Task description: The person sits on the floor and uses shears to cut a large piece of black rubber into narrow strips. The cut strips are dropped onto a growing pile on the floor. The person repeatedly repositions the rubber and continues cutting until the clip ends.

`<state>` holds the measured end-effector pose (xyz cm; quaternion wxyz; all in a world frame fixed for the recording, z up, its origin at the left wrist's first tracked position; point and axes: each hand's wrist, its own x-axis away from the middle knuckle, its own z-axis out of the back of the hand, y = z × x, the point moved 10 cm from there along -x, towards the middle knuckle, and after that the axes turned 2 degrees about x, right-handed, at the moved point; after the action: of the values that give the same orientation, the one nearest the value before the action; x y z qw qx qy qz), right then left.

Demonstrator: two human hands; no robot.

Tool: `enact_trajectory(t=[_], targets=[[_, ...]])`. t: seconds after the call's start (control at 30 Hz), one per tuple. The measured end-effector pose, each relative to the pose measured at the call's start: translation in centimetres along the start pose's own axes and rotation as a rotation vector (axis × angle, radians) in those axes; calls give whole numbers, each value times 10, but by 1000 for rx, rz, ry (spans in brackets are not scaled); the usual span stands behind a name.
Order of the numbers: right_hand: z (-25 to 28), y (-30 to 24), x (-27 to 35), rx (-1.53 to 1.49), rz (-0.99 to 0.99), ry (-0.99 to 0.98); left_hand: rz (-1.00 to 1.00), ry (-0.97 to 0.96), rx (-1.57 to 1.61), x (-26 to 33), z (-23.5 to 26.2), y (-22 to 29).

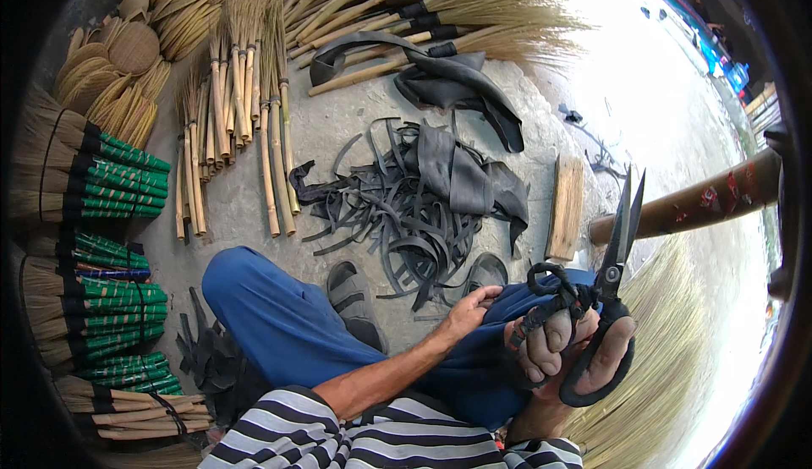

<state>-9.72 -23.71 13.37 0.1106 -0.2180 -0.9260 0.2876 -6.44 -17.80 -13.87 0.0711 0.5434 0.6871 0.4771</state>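
Observation:
My right hand [554, 346] is closed round the wrapped black handles of a large pair of scissors [623, 253]. The scissors point up, and their dark blades stand slightly apart with nothing between them. My left hand [471, 310] lies on the blue trousers over my right leg, fingers stretched out, and no object shows in it. On the ground beyond my feet is a tangled heap of black rubber strips [397, 215]. A wider folded black rubber sheet [452, 173] lies on top of that heap, and another long rubber piece [465, 88] curls farther back.
Grass brooms with bamboo handles [275, 164] lie at the back. Bundled green-handled brooms [127, 181] and woven baskets [131, 46] fill the left side. A wooden block [565, 207] and a brown pole [694, 194] are at the right, above loose broom grass [660, 342].

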Motion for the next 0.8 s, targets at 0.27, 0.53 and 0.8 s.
enact_trajectory(t=[0.27,0.53,0.8], targets=[[18,-22,5,-50,69,37,64,68,285,-6,23,60],[37,-30,11,-101,112,80,-65,712,-650,-33,156,-16],[54,-25,27,-293,161,61,101,700,-531,-4,182,-76]])
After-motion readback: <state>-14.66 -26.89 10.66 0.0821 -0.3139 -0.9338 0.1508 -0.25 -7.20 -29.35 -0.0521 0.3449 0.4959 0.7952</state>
